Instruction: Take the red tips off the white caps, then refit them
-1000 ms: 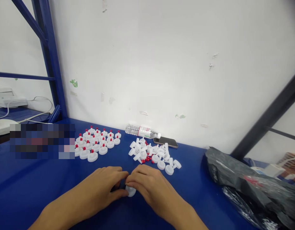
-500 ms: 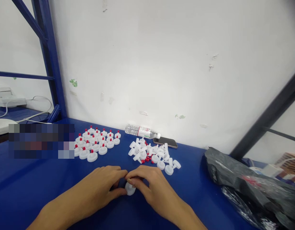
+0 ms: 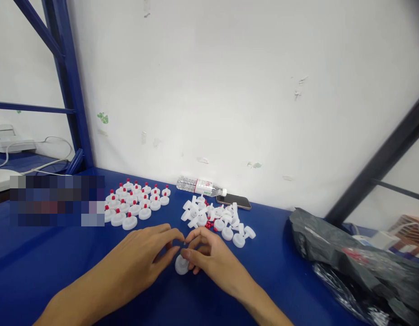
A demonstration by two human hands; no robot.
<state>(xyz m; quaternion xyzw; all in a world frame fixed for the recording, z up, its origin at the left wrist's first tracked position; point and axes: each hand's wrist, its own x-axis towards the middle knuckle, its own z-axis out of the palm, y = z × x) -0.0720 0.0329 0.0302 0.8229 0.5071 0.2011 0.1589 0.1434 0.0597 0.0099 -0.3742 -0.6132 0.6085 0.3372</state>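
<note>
Near the table's front, a white plastic nozzle cap point(image 3: 181, 265) stands with its round base down. My right hand point(image 3: 211, 258) is closed at it, thumb over the top and fingers along its right side, covering the spout. Just left of the cap is my left hand point(image 3: 153, 249), thumb and forefinger apart and nothing between them. Beyond my right hand lies a loose pile of white nozzle caps point(image 3: 227, 233) with small red tips point(image 3: 209, 224) among them. Behind my left hand stand rows of nozzle caps with red tips fitted point(image 3: 129, 222).
A clear water bottle point(image 3: 204, 186) and a phone point(image 3: 233, 201) lie along the wall. On the right is a dark grey plastic bag point(image 3: 352, 258). A blue metal frame point(image 3: 71, 90) rises at the left of the blue table point(image 3: 155, 299). A blurred patch hides the table's left side.
My left hand has let go of the cap, its thumb and forefinger now apart. My right hand's fingers have shifted to the cap's right side. The view has moved slightly.
</note>
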